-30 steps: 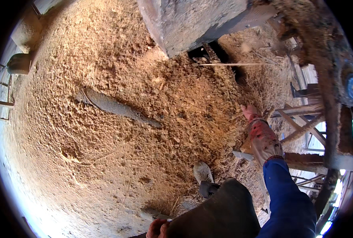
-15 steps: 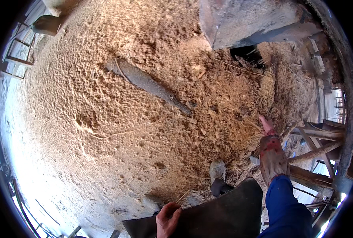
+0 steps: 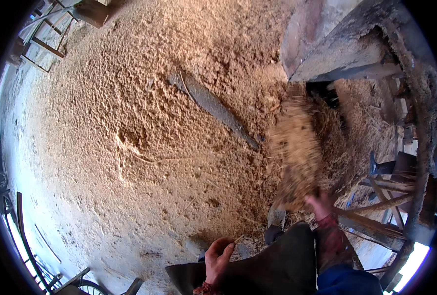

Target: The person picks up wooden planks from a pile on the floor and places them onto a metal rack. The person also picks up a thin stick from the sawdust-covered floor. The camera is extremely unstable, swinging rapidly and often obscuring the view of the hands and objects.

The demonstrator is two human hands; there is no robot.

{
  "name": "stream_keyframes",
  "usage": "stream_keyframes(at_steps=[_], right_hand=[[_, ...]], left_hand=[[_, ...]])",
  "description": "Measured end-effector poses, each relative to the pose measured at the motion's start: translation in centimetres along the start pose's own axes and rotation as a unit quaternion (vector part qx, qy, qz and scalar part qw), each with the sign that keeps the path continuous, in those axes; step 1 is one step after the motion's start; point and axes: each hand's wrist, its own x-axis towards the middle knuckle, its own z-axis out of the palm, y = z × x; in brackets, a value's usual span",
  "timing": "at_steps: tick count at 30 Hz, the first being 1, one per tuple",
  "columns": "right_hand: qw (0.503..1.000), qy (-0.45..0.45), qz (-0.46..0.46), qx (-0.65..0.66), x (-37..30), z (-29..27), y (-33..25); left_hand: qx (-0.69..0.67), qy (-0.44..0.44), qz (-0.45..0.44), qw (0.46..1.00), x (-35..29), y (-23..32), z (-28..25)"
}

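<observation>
My right hand (image 3: 321, 204), in a stained sleeve, is closed at the near end of a blurred tan bundle (image 3: 297, 152), fibrous like a straw hand brush. Motion smears it, so its exact kind does not show. The bundle lies over loose, sawdust-like material (image 3: 238, 169), just beyond a dusty boot (image 3: 276, 216). My left hand (image 3: 218, 256) is curled at the edge of a dark apron (image 3: 272, 268) over my legs. A thin straw (image 3: 239, 238) shows by its fingertips; whether the fingers pinch it is unclear.
A grey tapered slab (image 3: 218, 109) lies half-buried in the sawdust, a thin strip across it. A large block-like structure (image 3: 336, 56) stands at far right, a dark opening (image 3: 322, 93) beneath. Wooden beams (image 3: 383, 196) cross at right. A wheel (image 3: 88, 287) shows at lower left.
My right hand has drawn back toward me, and the tan bundle has swung left and nearer. The view has shifted, moving the surroundings rightward. My left hand stays curled at the apron.
</observation>
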Motion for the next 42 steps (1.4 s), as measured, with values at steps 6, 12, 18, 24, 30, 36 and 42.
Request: stream_keyframes(at_steps=[6, 12, 18, 24, 30, 36, 42], right_hand=[[0.938, -0.339, 0.059, -0.036, -3.3, 13.3, -4.9], [0.848, -0.524, 0.045, -0.067, -5.1, 23.5, -2.6], [0.741, -0.608, 0.026, -0.285, 1.3, 26.6, 1.2], [0.850, -0.055, -0.234, -0.469, 23.0, 23.2, 0.9], [0.736, -0.045, -0.196, -0.647, 23.9, 28.8, 0.0], [0.829, -0.014, -0.146, -0.540, 25.4, 29.9, 1.3], [0.908, -0.159, -0.189, -0.339, 20.9, 28.7, 5.2]], left_hand=[[-0.254, 0.109, -0.018, 0.961, 1.0, 0.8, -1.7], [-0.271, 0.145, 0.004, 0.952, 0.9, 2.0, -5.1], [-0.243, 0.242, 0.022, 0.939, -0.9, 3.7, -7.5], [-0.153, 0.290, 0.026, 0.944, -1.9, 3.9, -9.0], [-0.144, 0.282, 0.024, 0.948, -1.8, 4.3, -8.9], [-0.140, 0.278, -0.009, 0.950, -2.8, 5.4, -8.5], [-0.110, 0.270, 0.058, 0.955, -2.4, 4.3, -9.0]])
